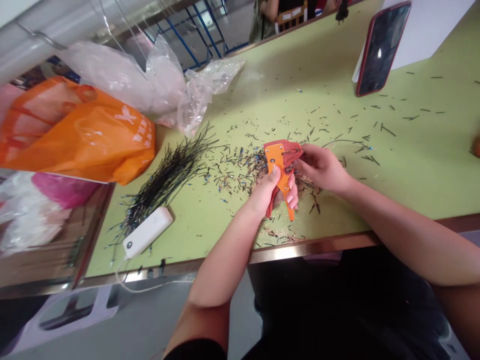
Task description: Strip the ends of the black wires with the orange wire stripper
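Note:
An orange and red wire stripper is gripped in my left hand, its jaws pointing up and right over the green table. My right hand is at the jaws with thumb and fingers pinched together. Whatever the right fingers hold is too small or hidden to make out. Beneath both hands lies a heap of stripped scraps and black wire bits, partly covered by the tool. Left of the hands, a bundle of long black wires lies on the table, several with blue ends.
A white power bank with a cable lies at the bundle's lower end. An orange bag and clear plastic bags crowd the left. At the back right, a red-edged phone leans on a white box. Wire offcuts are scattered across the green table.

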A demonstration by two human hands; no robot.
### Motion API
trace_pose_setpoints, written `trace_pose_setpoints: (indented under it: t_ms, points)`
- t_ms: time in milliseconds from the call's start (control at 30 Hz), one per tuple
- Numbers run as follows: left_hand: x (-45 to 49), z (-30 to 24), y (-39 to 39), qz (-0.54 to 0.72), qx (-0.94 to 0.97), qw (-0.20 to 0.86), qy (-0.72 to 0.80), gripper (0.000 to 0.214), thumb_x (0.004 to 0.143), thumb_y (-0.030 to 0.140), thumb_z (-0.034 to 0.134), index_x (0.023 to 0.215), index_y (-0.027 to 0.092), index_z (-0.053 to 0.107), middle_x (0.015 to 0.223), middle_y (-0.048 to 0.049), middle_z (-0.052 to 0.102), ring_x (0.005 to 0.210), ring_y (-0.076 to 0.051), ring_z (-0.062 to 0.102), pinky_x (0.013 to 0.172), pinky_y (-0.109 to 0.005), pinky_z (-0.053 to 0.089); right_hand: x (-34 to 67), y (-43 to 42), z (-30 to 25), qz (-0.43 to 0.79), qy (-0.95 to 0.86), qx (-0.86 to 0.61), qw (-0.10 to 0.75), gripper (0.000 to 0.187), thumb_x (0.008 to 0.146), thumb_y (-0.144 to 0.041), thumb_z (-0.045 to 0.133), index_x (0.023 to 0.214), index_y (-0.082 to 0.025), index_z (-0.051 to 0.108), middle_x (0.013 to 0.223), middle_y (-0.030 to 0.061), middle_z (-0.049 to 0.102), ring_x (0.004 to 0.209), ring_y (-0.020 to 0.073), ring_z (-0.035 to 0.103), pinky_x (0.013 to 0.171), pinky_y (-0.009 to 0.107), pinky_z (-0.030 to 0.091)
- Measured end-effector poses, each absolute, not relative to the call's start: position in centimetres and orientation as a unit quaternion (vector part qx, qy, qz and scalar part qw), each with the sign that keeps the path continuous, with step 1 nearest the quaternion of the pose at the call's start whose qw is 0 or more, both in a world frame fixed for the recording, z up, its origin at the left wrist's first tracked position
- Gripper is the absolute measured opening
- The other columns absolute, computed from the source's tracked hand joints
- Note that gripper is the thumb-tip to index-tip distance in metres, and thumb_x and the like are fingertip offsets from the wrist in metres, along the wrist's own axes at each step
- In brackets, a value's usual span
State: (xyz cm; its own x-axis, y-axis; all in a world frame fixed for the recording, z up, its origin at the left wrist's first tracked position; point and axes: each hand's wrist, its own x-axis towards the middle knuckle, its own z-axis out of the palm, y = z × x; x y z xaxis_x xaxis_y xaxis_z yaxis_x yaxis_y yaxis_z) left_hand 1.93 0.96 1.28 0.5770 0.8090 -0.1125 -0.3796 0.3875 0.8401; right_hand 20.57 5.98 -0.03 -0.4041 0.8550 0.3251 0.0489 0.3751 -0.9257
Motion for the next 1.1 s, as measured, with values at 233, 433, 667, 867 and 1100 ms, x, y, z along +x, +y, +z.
trace_pose_setpoints:
  t_ms: [233, 433, 667, 867, 1100]
  points:
    - [1.9, 1.3, 1.1, 0.388, 0.418, 0.769, 0.291, 0.069, 0.079, 0.088, 0.071, 0.073, 0.021, 0.055, 0.054, 0.0041, 0.056, 0.047, -0.013, 0.059, 0.054, -0.03, 0.058, 20.5, 6.0, 0.0, 0.466, -0.701, -0.318, 0.436, 0.031, 0.1, -0.049, 0.066, 0.099, -0.018, 0.07, 0.088, 0.0047, 0.073, 0.073, 0.0147, 0.06, 0.067, 0.031, 0.049]
    - [2.2, 1.1, 1.1, 0.389, 0.425, 0.762, 0.296, 0.068, 0.082, 0.086, 0.07, 0.071, 0.021, 0.054, 0.051, 0.0043, 0.054, 0.043, -0.012, 0.057, 0.048, -0.027, 0.054, 20.4, 5.9, 0.2, 0.469, -0.7, -0.314, 0.437, 0.026, 0.099, -0.043, 0.067, 0.101, -0.018, 0.071, 0.089, 0.0043, 0.073, 0.075, 0.0145, 0.062, 0.068, 0.031, 0.05]
    - [2.6, 0.5, 1.0, 0.405, 0.412, 0.752, 0.317, 0.073, 0.08, 0.094, 0.062, 0.067, 0.023, 0.05, 0.044, 0.0064, 0.043, 0.034, -0.009, 0.045, 0.038, -0.026, 0.043, 20.3, 5.9, -0.2, 0.466, -0.693, -0.332, 0.439, 0.023, 0.098, -0.04, 0.066, 0.1, -0.018, 0.071, 0.092, 0.006, 0.074, 0.078, 0.0169, 0.065, 0.073, 0.034, 0.054]
    - [2.3, 0.2, 1.3, 0.407, 0.404, 0.756, 0.316, 0.075, 0.079, 0.096, 0.06, 0.064, 0.023, 0.047, 0.042, 0.0082, 0.038, 0.03, -0.008, 0.038, 0.035, -0.025, 0.039, 20.3, 6.0, -0.4, 0.456, -0.692, -0.347, 0.438, 0.019, 0.097, -0.038, 0.067, 0.097, -0.019, 0.07, 0.086, 0.0041, 0.072, 0.07, 0.0147, 0.061, 0.064, 0.032, 0.049]
    - [1.4, 1.2, 1.6, 0.415, 0.415, 0.732, 0.347, 0.074, 0.08, 0.095, 0.06, 0.074, 0.021, 0.058, 0.055, 0.0018, 0.056, 0.049, -0.015, 0.06, 0.054, -0.032, 0.057, 21.5, 6.5, 1.1, 0.38, -0.644, -0.406, 0.526, 0.031, 0.1, -0.051, 0.069, 0.091, -0.021, 0.066, 0.075, 0.003, 0.067, 0.066, 0.0149, 0.058, 0.059, 0.03, 0.047]
